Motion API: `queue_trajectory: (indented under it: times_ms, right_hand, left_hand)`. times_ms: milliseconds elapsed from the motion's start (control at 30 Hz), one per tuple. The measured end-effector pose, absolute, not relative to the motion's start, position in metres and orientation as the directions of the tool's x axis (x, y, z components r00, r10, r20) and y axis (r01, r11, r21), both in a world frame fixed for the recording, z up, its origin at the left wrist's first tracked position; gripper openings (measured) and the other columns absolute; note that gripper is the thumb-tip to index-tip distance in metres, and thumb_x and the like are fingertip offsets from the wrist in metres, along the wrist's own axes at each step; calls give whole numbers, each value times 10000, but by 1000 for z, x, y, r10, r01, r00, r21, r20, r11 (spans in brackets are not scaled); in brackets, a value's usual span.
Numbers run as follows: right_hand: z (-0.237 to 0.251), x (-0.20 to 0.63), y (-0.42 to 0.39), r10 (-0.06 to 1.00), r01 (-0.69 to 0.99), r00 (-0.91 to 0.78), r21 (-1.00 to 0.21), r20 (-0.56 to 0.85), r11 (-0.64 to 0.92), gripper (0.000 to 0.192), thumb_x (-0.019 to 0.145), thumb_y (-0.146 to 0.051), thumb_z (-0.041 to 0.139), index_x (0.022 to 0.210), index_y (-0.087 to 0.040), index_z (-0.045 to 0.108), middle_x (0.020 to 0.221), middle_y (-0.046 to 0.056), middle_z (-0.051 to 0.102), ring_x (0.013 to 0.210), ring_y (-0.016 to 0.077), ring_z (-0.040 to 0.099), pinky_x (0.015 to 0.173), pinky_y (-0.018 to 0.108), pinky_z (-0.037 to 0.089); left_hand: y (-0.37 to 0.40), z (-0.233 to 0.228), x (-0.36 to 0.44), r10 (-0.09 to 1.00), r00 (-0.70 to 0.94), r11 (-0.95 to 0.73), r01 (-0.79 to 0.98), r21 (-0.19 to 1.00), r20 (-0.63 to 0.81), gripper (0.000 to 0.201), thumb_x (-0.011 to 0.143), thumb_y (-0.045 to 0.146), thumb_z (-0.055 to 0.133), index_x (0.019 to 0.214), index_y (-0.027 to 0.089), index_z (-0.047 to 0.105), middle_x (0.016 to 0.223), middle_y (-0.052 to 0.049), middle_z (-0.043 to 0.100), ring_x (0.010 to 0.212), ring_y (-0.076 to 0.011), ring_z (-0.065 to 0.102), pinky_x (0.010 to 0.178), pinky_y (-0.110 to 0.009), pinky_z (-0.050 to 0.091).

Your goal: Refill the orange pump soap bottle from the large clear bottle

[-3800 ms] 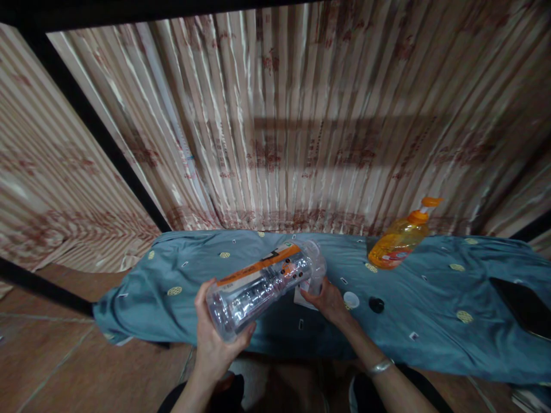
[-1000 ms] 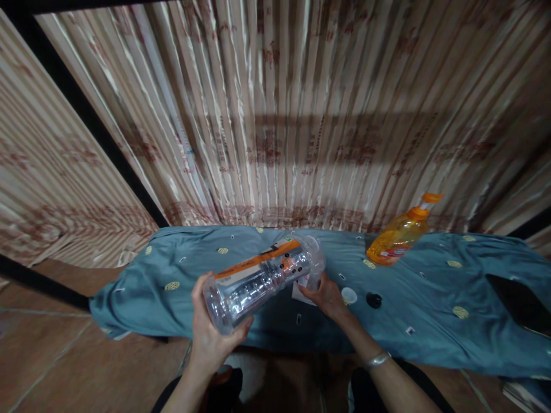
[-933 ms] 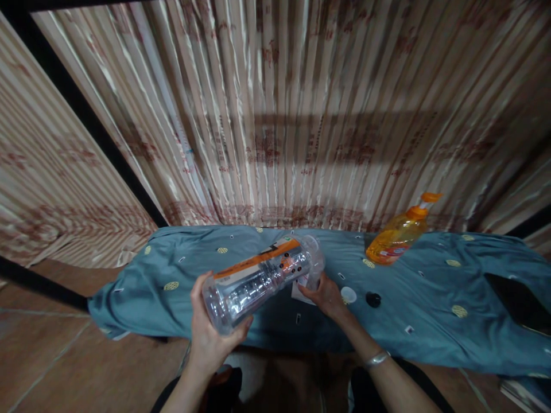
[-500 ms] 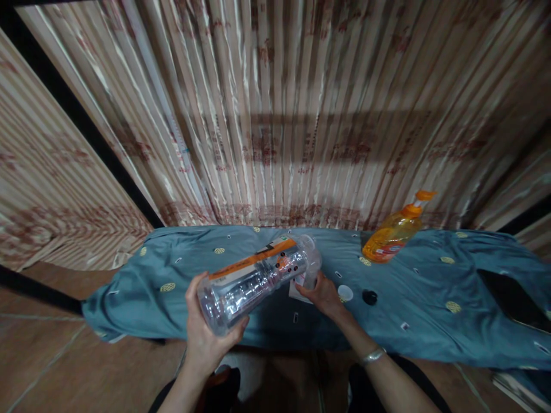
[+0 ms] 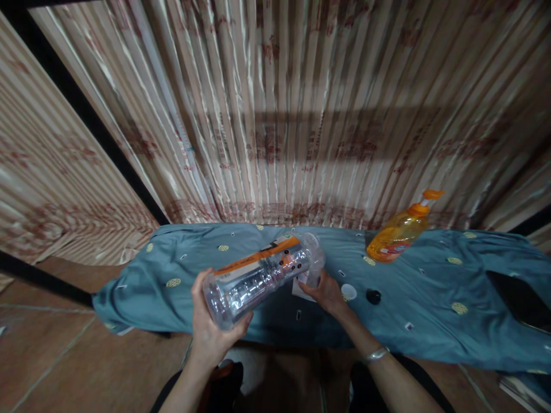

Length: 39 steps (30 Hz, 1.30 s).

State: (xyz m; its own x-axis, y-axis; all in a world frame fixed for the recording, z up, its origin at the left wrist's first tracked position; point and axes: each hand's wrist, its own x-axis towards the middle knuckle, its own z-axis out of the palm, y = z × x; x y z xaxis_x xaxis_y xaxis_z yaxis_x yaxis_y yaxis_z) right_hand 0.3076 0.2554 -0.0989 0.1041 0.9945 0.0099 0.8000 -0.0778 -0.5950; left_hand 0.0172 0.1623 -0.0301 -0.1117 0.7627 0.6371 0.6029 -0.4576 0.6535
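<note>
A clear plastic tube package (image 5: 258,277) with an orange and white label lies tilted in the air above the near edge of a table. My left hand (image 5: 212,330) grips its near, closed end from below. My right hand (image 5: 326,293) is at the far end of the tube, fingers on the clear round cap (image 5: 315,263) and a white paper slip (image 5: 300,285) under it. What is inside the tube cannot be made out beyond dark and shiny parts.
A blue-green cloth (image 5: 413,298) with yellow dots covers the table. On it stand an orange pump bottle (image 5: 398,234), a small white cap (image 5: 348,292), a small black cap (image 5: 373,296) and a dark flat object (image 5: 520,299) at far right. Striped curtain behind; tiled floor left.
Both hands and the tube have stayed in almost the same pose. Only the camera view has shifted slightly.
</note>
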Motion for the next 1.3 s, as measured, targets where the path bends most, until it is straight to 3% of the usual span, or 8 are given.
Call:
queue_trajectory:
  times_ms: [300,467,667,833,1067,1300]
  right_hand:
    - [-102,310,257,996,804,88,-591,21,-59,479,858,-382,791,1274,-199,640,1133,160,833,1098,352,813,947,437,651]
    - [-99,309,256,995,793,101,-604,0,-81,515,856,-391,783,1306,-194,629,1148,147,828,1130,347,804,971,434,642]
    - [-101,309,257,994,780,109,-620,-6,-89,552,830,-430,781,1301,-184,634,1114,146,831,1068,365,817,912,456,661]
    - [-104,309,258,995,782,100,-620,17,-68,517,820,-417,781,1265,-189,649,1088,157,835,1032,383,820,895,480,665]
    - [-105,309,257,994,776,103,-627,26,-64,532,833,-423,760,1285,-170,638,1102,162,831,1086,389,810,924,484,657]
    - [-107,310,257,994,796,101,-602,43,-55,442,846,-425,761,1219,-213,654,1080,144,838,1070,381,810,924,497,647]
  left_hand:
    - [163,-21,26,694,-152,-483,626,612,703,909,771,515,847,1513,240,399,1231,-75,614,966,-239,724,811,-367,627]
    - [162,-23,23,739,-106,-479,613,629,666,939,769,477,858,1531,258,357,1233,-73,623,987,-251,734,833,-390,633]
    - [162,-21,29,725,-221,-422,606,674,653,932,709,573,851,1461,241,412,1235,-84,615,972,-271,725,820,-424,638]
    - [162,-22,23,779,-148,-423,591,686,609,949,715,493,867,1481,228,374,1186,-70,620,959,-251,730,828,-403,634]
    - [160,-21,28,756,-215,-416,571,708,618,932,723,548,855,1475,255,388,1212,-79,619,956,-278,723,814,-439,634]
    - [161,-26,18,760,-86,-447,650,615,644,946,781,468,832,1535,230,313,1219,-83,612,950,-240,728,823,-381,627]
